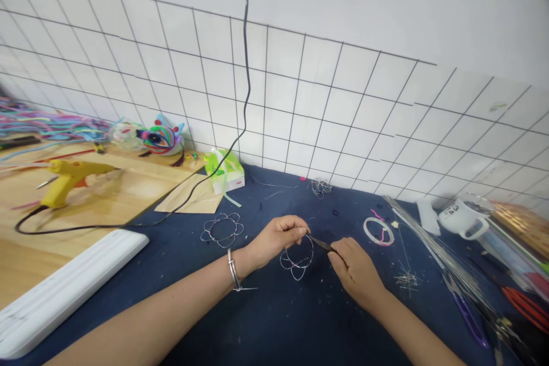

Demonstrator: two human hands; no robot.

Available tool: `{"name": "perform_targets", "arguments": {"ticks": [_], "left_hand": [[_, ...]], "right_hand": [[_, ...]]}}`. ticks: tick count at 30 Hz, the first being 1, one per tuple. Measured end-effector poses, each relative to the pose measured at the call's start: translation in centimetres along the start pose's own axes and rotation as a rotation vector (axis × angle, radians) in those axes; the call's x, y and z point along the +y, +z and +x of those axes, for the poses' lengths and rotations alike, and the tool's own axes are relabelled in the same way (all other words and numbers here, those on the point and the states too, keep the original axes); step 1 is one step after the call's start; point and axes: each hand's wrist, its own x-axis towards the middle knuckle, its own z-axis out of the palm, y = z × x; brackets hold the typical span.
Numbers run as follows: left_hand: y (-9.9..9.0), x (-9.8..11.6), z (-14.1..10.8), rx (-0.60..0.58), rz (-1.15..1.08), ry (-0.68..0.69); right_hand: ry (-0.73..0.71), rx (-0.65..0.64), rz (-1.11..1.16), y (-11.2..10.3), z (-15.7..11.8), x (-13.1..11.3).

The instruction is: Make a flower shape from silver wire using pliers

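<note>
My left hand [281, 238] pinches the upper edge of a wire flower frame [295, 266], a ring with several petal loops hanging below it. In my right hand [354, 269] is a pair of dark pliers [321, 244], fingers wrapped round the handles. The pliers' tips meet the wire right by my left fingertips; whether the jaws are closed on it is too small to tell. Left of my left hand, a second wire flower [222, 230] with loops all round lies flat on the dark blue table [257, 320].
A yellow glue gun [71, 177] lies on wooden boards at left, its black cord crossing the table. A white bar [72, 291] lies front left. At right are a tape roll [378, 231], loose wire pieces [407, 280], long wires [437, 251], purple-handled scissors [467, 314] and a white mug [463, 218].
</note>
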Motion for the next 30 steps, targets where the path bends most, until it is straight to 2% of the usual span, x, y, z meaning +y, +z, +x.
{"name": "perform_targets", "arguments": {"ticks": [7,12,16,21,30], "left_hand": [[-0.1,0.4,-0.2,0.03,0.167,0.102],[-0.1,0.4,-0.1,0.04,0.203,0.157],[-0.1,0.7,-0.2,0.042,0.233,0.252],[-0.2,0.9,-0.3,0.009,0.19,0.277],[0.1,0.5,-0.3,-0.028,0.038,0.256]], "right_hand": [[-0.032,0.02,0.01,-0.1,0.0,0.1],[-0.081,0.069,-0.085,-0.2,0.0,0.3],[-0.111,0.077,-0.184,-0.7,0.0,0.6],[-0.171,0.13,-0.282,-1.1,-0.1,0.9],[-0.222,0.144,-0.392,-1.4,-0.4,1.2]]}}
